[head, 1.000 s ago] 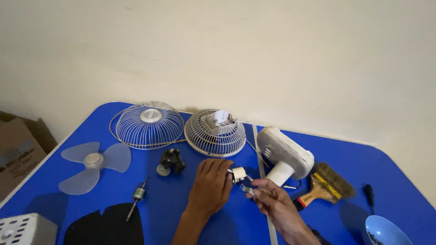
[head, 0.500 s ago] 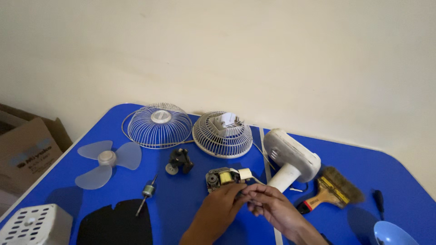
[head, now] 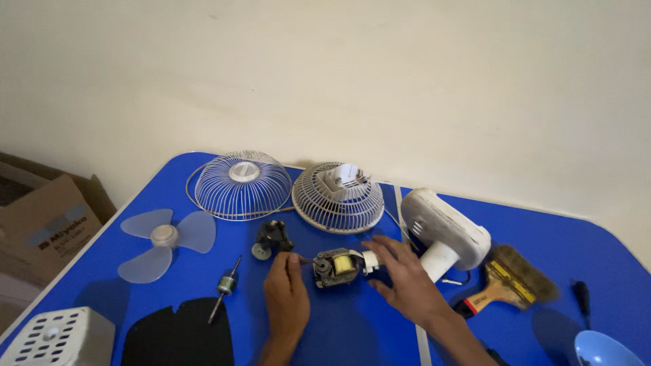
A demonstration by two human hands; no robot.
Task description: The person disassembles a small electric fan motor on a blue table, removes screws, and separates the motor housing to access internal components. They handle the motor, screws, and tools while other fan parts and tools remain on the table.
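A small fan motor with a copper coil and white connector lies on the blue table. My left hand rests just left of it, fingertips pinching a thin wire or shaft at the motor's side. My right hand hovers over the motor's right end, fingers spread, touching the white connector. A small black part with a grey wheel sits just beyond my left hand.
Two white wire fan grilles lie at the back. A translucent blade, a rotor shaft, a black sheet, a white vented cover, white fan base, brush, screwdriver, blue bowl and cardboard box surround.
The view has tilted up and left. My hands have drawn apart from the motor, which now lies uncovered on the table between them.
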